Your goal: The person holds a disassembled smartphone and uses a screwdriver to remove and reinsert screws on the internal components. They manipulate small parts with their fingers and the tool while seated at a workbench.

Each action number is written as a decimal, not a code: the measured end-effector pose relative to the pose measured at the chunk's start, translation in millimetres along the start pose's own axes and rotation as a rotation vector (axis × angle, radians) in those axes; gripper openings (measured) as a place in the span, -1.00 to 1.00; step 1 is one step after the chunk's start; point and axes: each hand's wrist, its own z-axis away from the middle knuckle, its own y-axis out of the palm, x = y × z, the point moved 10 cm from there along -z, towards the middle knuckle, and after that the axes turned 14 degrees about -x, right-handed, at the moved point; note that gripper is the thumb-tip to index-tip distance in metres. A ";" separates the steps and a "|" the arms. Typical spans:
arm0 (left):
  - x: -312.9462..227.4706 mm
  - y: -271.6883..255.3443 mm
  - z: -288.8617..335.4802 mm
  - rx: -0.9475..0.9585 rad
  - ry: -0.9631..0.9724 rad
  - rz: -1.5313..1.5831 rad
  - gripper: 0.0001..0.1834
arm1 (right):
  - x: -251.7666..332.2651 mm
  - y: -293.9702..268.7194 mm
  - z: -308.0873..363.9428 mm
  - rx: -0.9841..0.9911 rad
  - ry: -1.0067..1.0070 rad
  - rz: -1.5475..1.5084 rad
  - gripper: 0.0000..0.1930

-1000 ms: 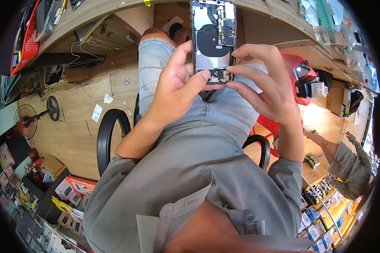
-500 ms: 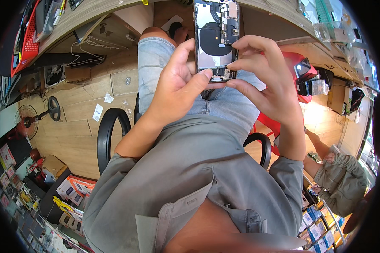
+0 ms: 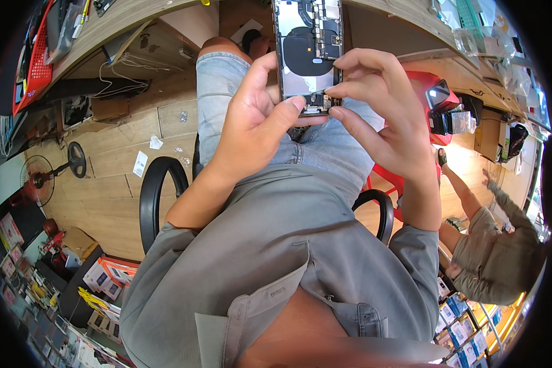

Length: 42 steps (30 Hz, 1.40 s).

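An opened phone (image 3: 310,58) is up in front of the person, over the knees, with its small inside parts showing. The left hand (image 3: 254,126) has its grip pinching the low end of the phone: the thumb is on top and fingers are under it. The right hand (image 3: 392,116) has bent fingers, with tips by the phone's right edge. I cannot tell if its grip is pinching anything. A wooden tabletop (image 3: 144,23) with a red basket (image 3: 41,72) is past the knees.
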 end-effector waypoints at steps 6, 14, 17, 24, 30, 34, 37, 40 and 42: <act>1.8 -0.2 -0.2 -0.030 -0.022 0.023 -0.39 | -3.4 1.1 -0.2 -0.027 0.069 -0.050 -0.73; 1.2 1.4 -1.0 -0.033 0.004 0.030 -0.37 | 1.3 -2.3 1.8 -0.075 0.103 0.029 -0.75; 1.1 2.3 -1.3 -0.041 0.020 0.039 -0.35 | 1.9 -2.1 2.2 -0.067 0.106 0.040 -0.75; 0.9 1.5 -1.5 -0.070 0.031 0.047 -0.35 | 2.2 0.0 2.5 -0.037 0.081 0.035 -0.73; 0.5 0.8 -3.0 -0.070 0.044 0.036 -0.36 | 1.2 -0.1 3.2 -0.059 0.090 0.039 -0.73; 0.0 0.0 -4.4 -0.088 0.055 0.029 -0.35 | 3.1 -2.8 3.3 -0.066 0.074 0.066 -0.72; 0.9 0.1 -4.2 -0.093 0.029 0.040 -0.36 | 4.8 -4.7 3.1 -0.073 0.044 0.088 -0.71; 2.1 -0.4 -4.4 -0.100 0.002 0.035 -0.37 | 3.8 -5.0 4.0 -0.081 0.047 0.088 -0.71; 2.1 -1.2 -5.3 -0.112 0.004 0.026 -0.37 | 2.4 -5.0 4.9 -0.087 0.062 0.072 -0.70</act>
